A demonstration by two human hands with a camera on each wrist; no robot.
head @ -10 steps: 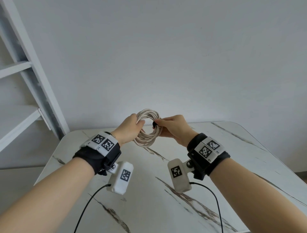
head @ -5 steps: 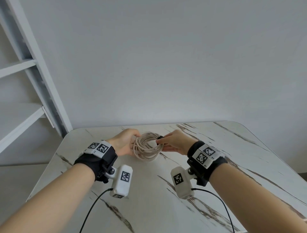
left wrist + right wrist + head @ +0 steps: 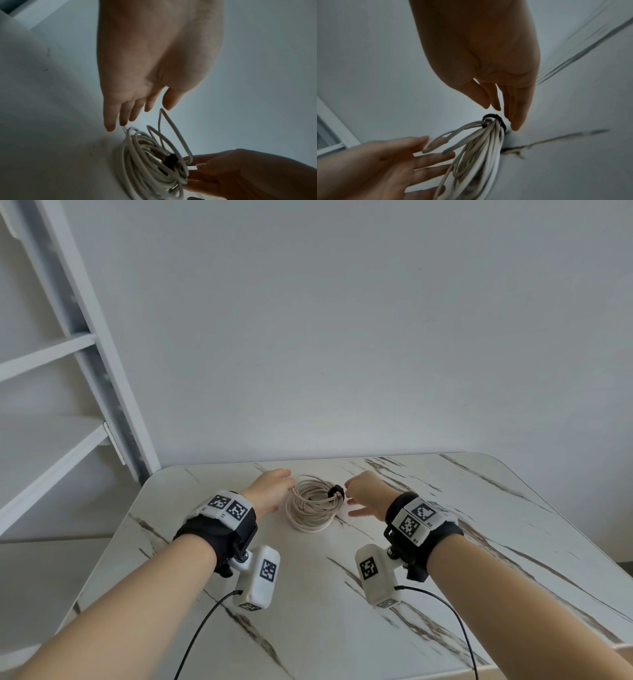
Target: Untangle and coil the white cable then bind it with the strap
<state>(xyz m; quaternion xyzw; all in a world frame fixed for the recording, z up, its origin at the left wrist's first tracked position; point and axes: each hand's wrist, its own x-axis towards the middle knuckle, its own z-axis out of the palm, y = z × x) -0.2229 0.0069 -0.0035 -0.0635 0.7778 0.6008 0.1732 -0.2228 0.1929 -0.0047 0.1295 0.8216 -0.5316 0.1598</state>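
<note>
A: Plain grey-white wall [image 3: 342, 337] across the upper frame, white shelving [image 3: 51, 422] at the left edge, white marble-look table [image 3: 342, 628] with dark veins filling the lower half.

B: And the white cable [image 3: 313, 506]?

A: Coiled in loose loops, lying on the table near its far edge, centre of the head view. Bound on its right side by a black strap [image 3: 336, 492] wrapped round the bundle.

B: Left hand [image 3: 270, 491]?

A: Just left of the coil, fingers [image 3: 109, 121] straight and relaxed, gripping nothing; tips right at the outermost loops, contact too fine to judge.

B: Right hand [image 3: 368, 496]?

A: Just right of the coil, beside the strap. Fingers [image 3: 517, 115] extended and slack, holding nothing, tips close to the strap with a sliver of gap in the right wrist view.

B: Anything else?

A: Black wristbands [image 3: 219, 529] with printed square markers on both forearms, white camera pods [image 3: 258, 577] hanging beneath, thin black leads [image 3: 205, 631] running toward the lower edge.
</note>
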